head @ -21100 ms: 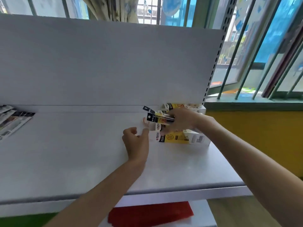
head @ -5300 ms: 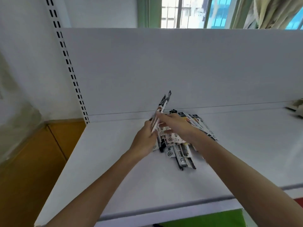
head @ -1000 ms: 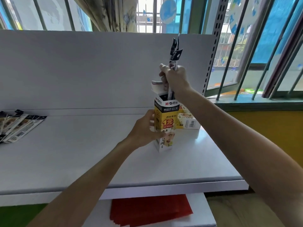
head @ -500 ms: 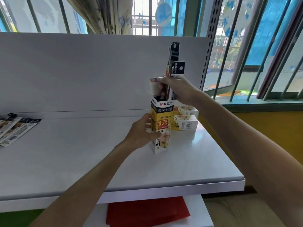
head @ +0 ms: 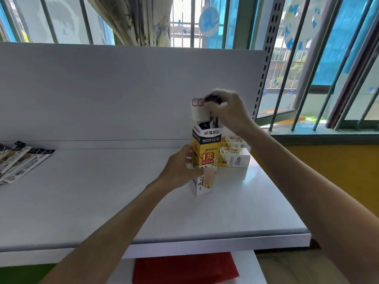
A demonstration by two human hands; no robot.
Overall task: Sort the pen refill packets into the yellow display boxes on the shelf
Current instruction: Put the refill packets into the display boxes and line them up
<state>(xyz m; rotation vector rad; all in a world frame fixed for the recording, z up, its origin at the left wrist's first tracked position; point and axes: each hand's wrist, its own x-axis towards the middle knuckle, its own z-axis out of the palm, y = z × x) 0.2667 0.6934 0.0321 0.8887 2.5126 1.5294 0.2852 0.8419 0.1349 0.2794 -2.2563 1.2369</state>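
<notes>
A tall yellow display box point(head: 206, 152) stands upright on the white shelf point(head: 102, 201), its top flap open. My left hand point(head: 180, 171) grips the box around its middle from the left. Just above the opening, my right hand point(head: 227, 111) pinches the black tops of pen refill packets point(head: 213, 119), which reach down into the box; the hand is blurred. Another packet top point(head: 61, 125) shows inside the opening. More refill packets point(head: 18, 160) lie fanned out at the shelf's left edge.
Two more yellow boxes point(head: 233, 154) lie stacked on their sides right behind the upright one. The white back panel point(head: 123, 89) rises behind the shelf, with a perforated upright point(head: 264, 68) at its right end. Red sheets point(head: 184, 267) lie on the lower shelf.
My right hand has gone down, pushing the packets deeper into the box; far less of them sticks out above the opening. The left hand keeps its grip on the box.
</notes>
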